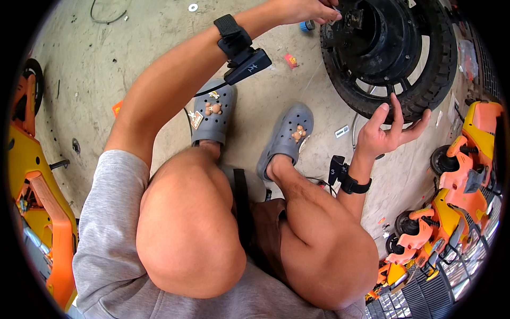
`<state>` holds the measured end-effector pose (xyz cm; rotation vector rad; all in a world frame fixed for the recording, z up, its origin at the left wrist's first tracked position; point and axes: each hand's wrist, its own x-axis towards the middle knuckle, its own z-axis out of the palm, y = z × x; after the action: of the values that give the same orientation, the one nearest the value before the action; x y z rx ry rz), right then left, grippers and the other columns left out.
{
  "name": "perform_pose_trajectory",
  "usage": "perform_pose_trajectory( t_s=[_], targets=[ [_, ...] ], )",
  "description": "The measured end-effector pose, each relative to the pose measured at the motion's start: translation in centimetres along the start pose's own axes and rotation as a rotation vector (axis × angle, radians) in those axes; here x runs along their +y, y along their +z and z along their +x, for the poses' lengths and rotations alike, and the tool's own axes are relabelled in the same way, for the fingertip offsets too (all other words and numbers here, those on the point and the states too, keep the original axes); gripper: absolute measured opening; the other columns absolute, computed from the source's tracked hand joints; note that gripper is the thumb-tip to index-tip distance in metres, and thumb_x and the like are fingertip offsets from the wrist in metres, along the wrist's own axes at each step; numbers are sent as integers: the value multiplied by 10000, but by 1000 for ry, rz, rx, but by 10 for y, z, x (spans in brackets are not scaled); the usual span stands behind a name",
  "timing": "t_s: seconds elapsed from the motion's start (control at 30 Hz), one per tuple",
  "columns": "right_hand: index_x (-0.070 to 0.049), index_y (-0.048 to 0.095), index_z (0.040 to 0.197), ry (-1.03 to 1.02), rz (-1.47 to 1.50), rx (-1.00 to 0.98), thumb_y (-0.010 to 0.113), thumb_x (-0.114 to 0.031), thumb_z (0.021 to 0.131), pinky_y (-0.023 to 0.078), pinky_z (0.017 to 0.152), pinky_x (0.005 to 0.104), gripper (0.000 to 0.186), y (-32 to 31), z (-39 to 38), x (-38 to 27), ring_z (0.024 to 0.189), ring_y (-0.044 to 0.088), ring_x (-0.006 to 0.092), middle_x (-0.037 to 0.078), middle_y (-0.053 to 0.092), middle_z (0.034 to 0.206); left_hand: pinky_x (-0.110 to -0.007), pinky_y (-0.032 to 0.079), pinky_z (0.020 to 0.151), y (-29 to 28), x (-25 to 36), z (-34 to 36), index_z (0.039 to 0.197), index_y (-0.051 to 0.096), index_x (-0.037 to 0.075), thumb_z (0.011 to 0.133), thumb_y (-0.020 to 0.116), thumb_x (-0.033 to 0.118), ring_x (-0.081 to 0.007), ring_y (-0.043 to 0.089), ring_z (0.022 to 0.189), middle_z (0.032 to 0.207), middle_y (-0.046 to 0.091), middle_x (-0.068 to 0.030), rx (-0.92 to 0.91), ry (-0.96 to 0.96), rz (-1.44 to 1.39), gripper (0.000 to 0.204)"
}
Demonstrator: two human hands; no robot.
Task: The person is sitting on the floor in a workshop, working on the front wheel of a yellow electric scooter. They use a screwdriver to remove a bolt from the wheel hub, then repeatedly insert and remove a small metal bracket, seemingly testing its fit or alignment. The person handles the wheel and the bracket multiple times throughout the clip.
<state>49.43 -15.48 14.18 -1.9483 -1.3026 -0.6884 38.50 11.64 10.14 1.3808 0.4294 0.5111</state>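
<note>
From afar I see a red scrap; right of it, orange-yellow vehicles (several, in a row); left, a white ring.

From the wearer's head, the left one of two fisheye cameras faces steeply down and forward. Two bare, bent knees loom close at seven and five o'clock; the pale grey, hard floor lies beyond, with a black, round, rubber-tyred wheel farther off toward two.
</note>
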Motion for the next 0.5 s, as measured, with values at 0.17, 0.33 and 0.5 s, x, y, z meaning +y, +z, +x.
perform_pose_trajectory(
  t_s=[0.17,0.33,0.5],
  targets=[
    [-71,760,977,-8,-27,-6,662,-66,810,244,1155,473,193,-1,2,-1,1428,277,382,221,283,1516,-260,516,569,-1,-2,-9,953,619,-82,790,750,25,-103,621,640,754,667,-67,4,167,82,235],
    [-70,757,968,2,-18,-6,655,-46,804,235,1160,493,194,-1,0,-1,1435,265,394,221,285,1515,-265,528,611,4,0,-17,1059,633,46,783,725,-5,-82,643,709,759,669,-46,-1,77,213,295],
    [-74,756,962,2,-5,-8,656,-39,793,220,1160,523,199,-1,0,0,1440,249,416,237,276,1520,-310,584,764,7,-9,-19,1131,641,27,827,748,73,-181,697,821,906,705,-98,54,438,510,326]
  ],
)
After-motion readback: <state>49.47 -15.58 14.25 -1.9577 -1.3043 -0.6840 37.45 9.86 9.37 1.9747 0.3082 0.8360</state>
